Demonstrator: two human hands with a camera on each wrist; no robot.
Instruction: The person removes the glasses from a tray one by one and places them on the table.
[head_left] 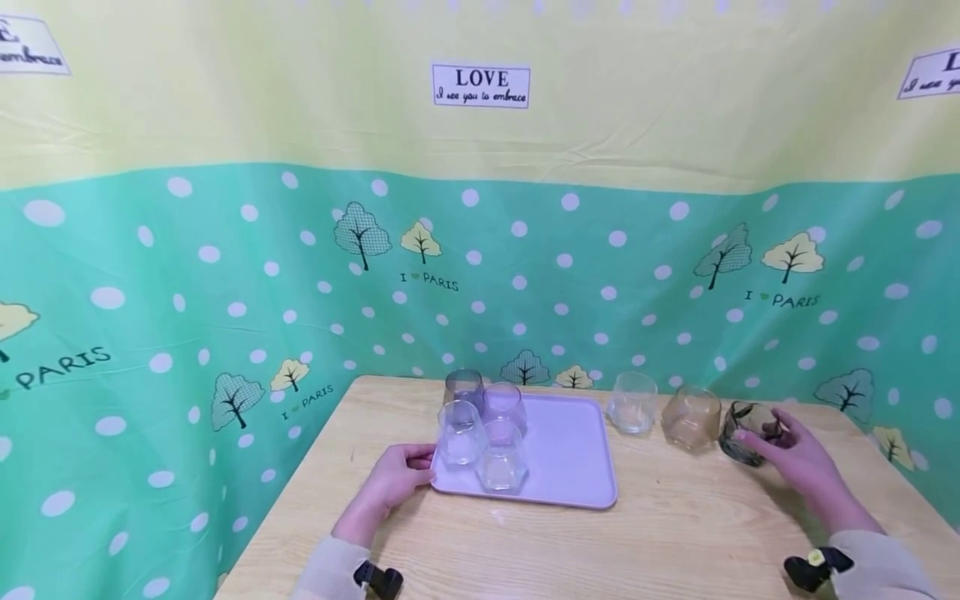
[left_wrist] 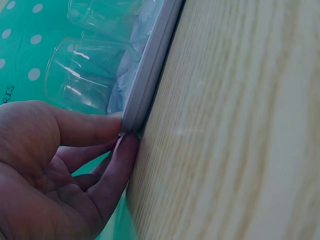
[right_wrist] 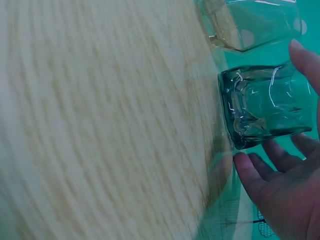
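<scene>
My left hand (head_left: 397, 477) pinches the left edge of a lilac tray (head_left: 573, 454); in the left wrist view the thumb lies on top of the rim, fingers underneath. On the tray's left part stand a dark grey glass (head_left: 463, 385), a purple-tinted glass (head_left: 504, 407) and two clear glasses, one nearer the corner (head_left: 460, 437) and one beside it (head_left: 502, 467). At the right, my right hand (head_left: 802, 458) holds a dark smoky glass (right_wrist: 265, 105), its thumb on one side and fingers on the other. The glass is upright on or close to the table.
Left of the smoky glass stand an amber glass (head_left: 692, 421) and a clear glass (head_left: 632, 406) on the wooden table (head_left: 637, 542). A green and yellow curtain (head_left: 480, 250) hangs behind the table's back edge and along the left side.
</scene>
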